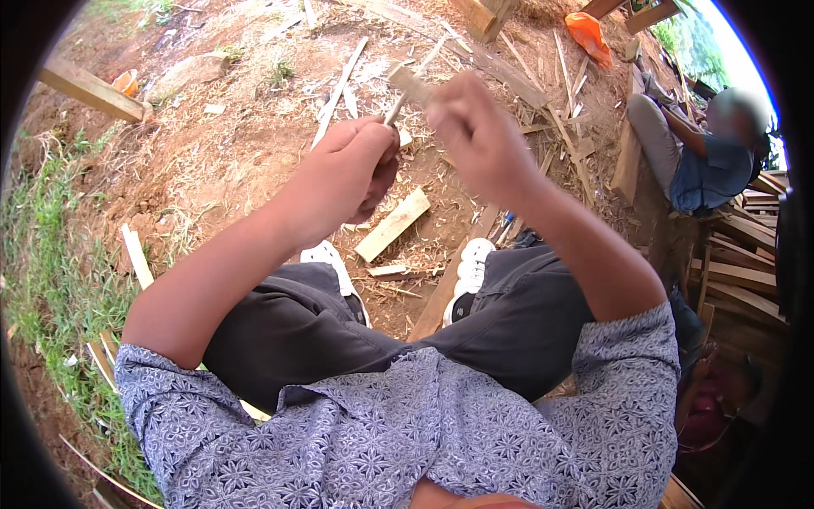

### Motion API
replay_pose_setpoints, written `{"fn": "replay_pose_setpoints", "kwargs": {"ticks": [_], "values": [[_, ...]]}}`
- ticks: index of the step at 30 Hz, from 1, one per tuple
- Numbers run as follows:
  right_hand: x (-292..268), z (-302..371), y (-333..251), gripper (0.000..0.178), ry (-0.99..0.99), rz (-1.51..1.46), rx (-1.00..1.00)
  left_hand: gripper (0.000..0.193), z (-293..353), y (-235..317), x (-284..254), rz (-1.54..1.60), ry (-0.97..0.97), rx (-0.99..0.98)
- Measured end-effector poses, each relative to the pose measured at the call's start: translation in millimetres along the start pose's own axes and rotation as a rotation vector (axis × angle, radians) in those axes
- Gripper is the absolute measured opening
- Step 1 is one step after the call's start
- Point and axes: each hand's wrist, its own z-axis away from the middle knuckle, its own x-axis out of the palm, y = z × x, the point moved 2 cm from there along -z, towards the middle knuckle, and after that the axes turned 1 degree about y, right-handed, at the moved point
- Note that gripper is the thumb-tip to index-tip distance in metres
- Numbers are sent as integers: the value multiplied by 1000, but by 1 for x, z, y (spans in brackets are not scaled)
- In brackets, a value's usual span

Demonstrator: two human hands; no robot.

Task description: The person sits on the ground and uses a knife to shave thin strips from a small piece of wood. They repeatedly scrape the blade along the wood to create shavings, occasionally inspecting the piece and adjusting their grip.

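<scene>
My left hand (352, 165) is closed in a fist around a thin pale stick (394, 110), whose upper end pokes out above the thumb. Just to its right, my right hand (475, 127) is raised with curled fingers, smeared by motion. A blurred, flat, tan-grey piece (409, 83) sticks out leftward from its fingertips, close to the stick's top. Whether the two touch, I cannot tell. Below the hands, a short pale board (393, 224) lies on the ground between my shoes, with a smaller wood offcut (388, 271) beside it.
Wood strips (342, 89) and shavings litter the brown dirt. A long plank (454, 276) runs beside my right shoe. A beam (97, 92) juts in at far left, above grass (59, 263). Another person (708, 153) sits at right near stacked timber (746, 276); an orange bag (588, 38) lies beyond.
</scene>
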Motion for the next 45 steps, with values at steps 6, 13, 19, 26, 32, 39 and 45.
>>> {"fn": "replay_pose_setpoints", "kwargs": {"ticks": [6,13,19,26,32,39,45], "values": [[-2,-2,7,13,39,-26,138,24,-1,2,0,-10,-27,5],[0,-2,16,14,12,-53,-30,24,-2,-4,5,41,-37,0],[-17,-13,40,10,81,-2,119,29,-6,-3,4,29,-63,-42],[-15,-16,20,15,141,-37,92,28,-6,-2,3,-17,-33,-25],[-7,-7,26,19,5,125,71,30,-10,-7,-1,-72,-35,-9],[-45,-5,64,17,277,-150,346,34,-23,-33,-17,-642,-65,-111],[-38,33,104,22,16,-108,432,31,-71,-159,-91,-995,-289,-346]]}}
